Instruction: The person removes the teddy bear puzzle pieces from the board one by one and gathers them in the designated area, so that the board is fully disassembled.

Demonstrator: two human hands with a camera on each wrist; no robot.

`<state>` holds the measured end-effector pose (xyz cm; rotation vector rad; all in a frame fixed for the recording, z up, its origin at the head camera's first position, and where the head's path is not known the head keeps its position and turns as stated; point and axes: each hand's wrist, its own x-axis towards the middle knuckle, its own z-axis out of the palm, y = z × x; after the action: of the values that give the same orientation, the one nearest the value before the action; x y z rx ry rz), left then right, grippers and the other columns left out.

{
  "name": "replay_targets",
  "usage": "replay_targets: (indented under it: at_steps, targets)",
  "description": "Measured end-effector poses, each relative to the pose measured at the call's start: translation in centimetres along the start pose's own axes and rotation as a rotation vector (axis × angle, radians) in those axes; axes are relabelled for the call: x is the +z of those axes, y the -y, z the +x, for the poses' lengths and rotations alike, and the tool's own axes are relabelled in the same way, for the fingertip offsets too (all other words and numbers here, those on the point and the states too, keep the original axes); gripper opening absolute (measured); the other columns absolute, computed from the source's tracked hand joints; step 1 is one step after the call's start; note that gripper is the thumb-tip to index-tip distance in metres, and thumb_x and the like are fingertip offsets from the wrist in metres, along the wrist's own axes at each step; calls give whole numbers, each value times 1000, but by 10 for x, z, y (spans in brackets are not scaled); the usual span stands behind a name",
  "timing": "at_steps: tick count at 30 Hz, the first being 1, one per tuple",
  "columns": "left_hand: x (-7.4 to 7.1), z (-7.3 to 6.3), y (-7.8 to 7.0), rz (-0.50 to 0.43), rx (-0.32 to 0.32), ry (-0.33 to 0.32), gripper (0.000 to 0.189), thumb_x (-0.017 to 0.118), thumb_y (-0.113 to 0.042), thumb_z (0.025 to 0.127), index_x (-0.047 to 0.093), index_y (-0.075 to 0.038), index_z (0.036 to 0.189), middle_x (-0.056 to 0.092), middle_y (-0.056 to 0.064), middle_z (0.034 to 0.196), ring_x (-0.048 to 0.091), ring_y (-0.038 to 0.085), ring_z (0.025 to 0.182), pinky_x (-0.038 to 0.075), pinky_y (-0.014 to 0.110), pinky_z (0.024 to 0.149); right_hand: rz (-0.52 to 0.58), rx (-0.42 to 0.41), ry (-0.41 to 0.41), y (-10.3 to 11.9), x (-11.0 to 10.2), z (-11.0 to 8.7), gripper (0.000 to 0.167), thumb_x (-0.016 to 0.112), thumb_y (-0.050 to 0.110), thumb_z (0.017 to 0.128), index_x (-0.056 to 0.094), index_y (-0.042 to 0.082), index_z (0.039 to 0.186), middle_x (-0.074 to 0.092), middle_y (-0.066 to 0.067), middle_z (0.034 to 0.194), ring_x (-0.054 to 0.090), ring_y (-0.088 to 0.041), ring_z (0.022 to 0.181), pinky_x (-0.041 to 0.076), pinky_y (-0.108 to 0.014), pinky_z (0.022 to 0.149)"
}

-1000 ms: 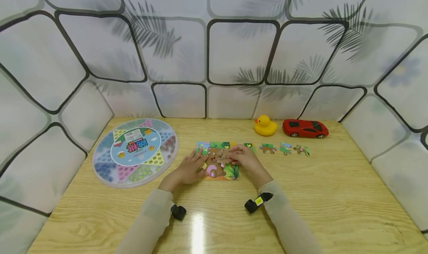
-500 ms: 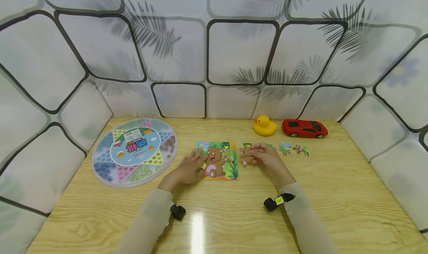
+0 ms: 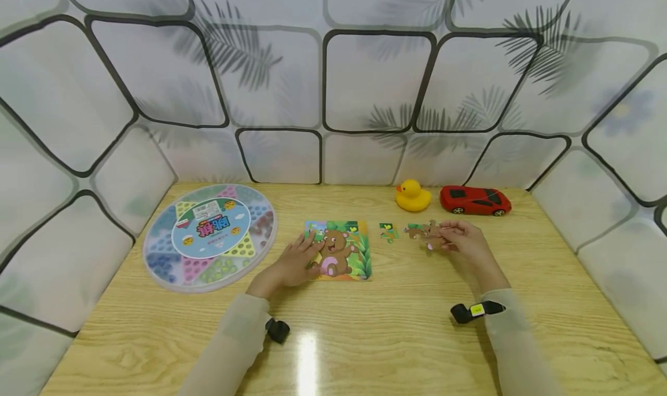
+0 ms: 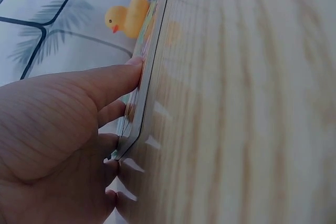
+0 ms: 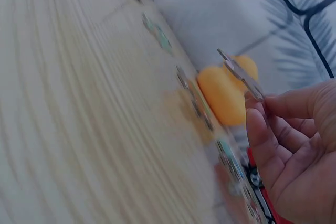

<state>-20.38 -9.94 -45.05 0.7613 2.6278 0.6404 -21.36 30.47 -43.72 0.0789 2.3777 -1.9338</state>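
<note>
My left hand [image 3: 292, 263] rests with its fingers spread on the left edge of a bear puzzle [image 3: 336, 263]. Seen from the left wrist, the thumb [image 4: 118, 80] and fingertips touch the puzzle board [image 4: 139, 114] along its edge. Raised above the table, a brown puzzle piece [image 5: 244, 74] is pinched between thumb and fingers of my right hand [image 3: 466, 244]. A loose green piece [image 3: 388, 231] lies right of the puzzle. Another piece [image 3: 413, 231] is partly covered by the held one, and my right hand hides those further right in the head view.
A yellow rubber duck [image 3: 413, 196] and a red toy car [image 3: 475, 201] stand along the back of the wooden table [image 3: 359, 338]. On the left lies a round Chinese checkers set [image 3: 211, 237]. Patterned fabric walls [image 3: 375, 83] enclose the back and sides.
My right hand has lifted the brown piece off the puzzle and carried it rightward, past the green piece, over the row of loose pieces. My left hand has stayed in place.
</note>
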Motion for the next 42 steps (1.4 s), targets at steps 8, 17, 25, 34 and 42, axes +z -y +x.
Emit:
replay_targets:
  at_steps: [8, 17, 25, 34, 42]
  targets:
    - [2, 2, 2, 10, 9, 2, 63, 50, -26, 96, 25, -5, 150, 2, 20, 157, -1, 40, 142, 6, 61, 110, 114, -71, -60, -8, -47, -3, 13, 58, 5, 93, 64, 14, 100, 69, 12, 81, 64, -3, 70, 53, -19, 61]
    - [1, 1, 2, -2, -1, -2, 67, 53, -35, 96, 25, -6, 150, 2, 19, 157, -2, 40, 142, 5, 59, 111, 214, -80, -120, -10, -89, -5, 19, 58, 3, 92, 67, 20, 94, 69, 11, 80, 62, -3, 68, 53, -18, 60]
    - [-1, 0, -1, 2, 5, -1, 66, 53, -32, 96, 25, -6, 150, 3, 20, 156, -1, 41, 142, 6, 60, 110, 269, -3, -170, -20, -118, -9, 18, 58, 4, 92, 69, 19, 91, 69, 9, 78, 64, -4, 65, 53, -18, 58]
    - [-3, -2, -4, -2, -4, 10, 65, 53, -30, 96, 25, -4, 149, 3, 20, 156, -1, 40, 142, 5, 60, 111, 204, 101, -212, -33, -131, -12, 20, 57, 7, 94, 68, 22, 86, 65, 11, 76, 62, -4, 63, 53, -18, 57]
    - [-3, -2, -4, -7, -2, 13, 64, 52, -28, 97, 24, -5, 150, 2, 19, 157, -2, 40, 142, 5, 60, 110, 352, 114, -240, -46, -131, -12, 17, 59, 5, 92, 69, 16, 84, 67, 4, 75, 63, -7, 61, 53, -19, 56]
